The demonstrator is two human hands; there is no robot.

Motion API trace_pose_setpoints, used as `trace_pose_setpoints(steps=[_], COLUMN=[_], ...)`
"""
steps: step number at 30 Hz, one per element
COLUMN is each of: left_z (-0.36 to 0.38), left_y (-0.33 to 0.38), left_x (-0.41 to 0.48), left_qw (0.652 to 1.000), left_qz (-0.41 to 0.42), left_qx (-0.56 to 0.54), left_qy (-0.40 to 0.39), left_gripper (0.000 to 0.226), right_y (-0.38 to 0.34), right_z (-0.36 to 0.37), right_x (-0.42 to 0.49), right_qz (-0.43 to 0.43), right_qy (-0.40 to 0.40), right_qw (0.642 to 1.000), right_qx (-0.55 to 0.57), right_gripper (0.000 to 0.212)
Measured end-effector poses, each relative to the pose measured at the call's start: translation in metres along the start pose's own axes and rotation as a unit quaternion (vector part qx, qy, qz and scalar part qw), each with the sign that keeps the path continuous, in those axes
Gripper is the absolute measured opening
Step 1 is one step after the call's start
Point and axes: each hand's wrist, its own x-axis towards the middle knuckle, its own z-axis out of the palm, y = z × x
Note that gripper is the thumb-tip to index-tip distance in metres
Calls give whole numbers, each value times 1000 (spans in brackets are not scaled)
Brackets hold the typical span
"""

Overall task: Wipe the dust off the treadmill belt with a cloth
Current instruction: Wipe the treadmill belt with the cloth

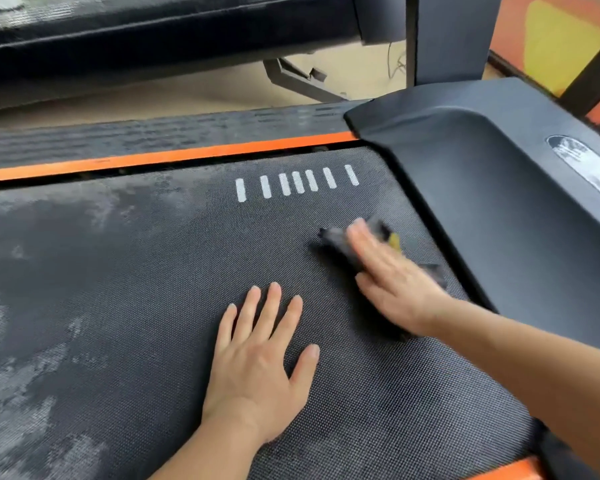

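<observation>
The black textured treadmill belt (146, 271) fills most of the view, with pale dust patches across its left part and a row of short white bars near the far edge. My right hand (392, 282) presses flat, fingers straight, on a dark grey cloth (340, 239) with a yellow tag, close to the motor cover; hand and cloth are motion-blurred. My left hand (260, 355) rests flat on the belt with fingers spread, just left of the right hand and holding nothing.
The black motor cover (492, 168) rises at the right end of the belt. An orange side rail (174, 155) runs along the far edge, with a ribbed footplate behind it. Another dusty treadmill (153, 32) stands beyond a strip of beige floor.
</observation>
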Motion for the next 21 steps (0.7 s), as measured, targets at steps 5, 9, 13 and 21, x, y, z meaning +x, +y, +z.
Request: trace_pose_setpoints(steps=[5,9,13,21], left_z=[-4,-4,-3,-2], left_y=[1,2,1,0], left_x=[-2,-1,-1,0], left_qw=[1000,1000,1000,1000], left_qz=[-2,0,1,-4], left_qx=[2,2,5,-9], left_qy=[1,-1,-2,-5], left_gripper=[70,70,69,69], right_y=[15,16,36,-10], right_z=[1,5,-17,11], right_x=[-1,-2,1,-6], right_qz=[150,130,160,75], right_qy=[62,20,-24,-58], right_qw=[986,986,977,991], right_qx=[-36,-101,-137,-91], right_gripper=[71,82,72,69])
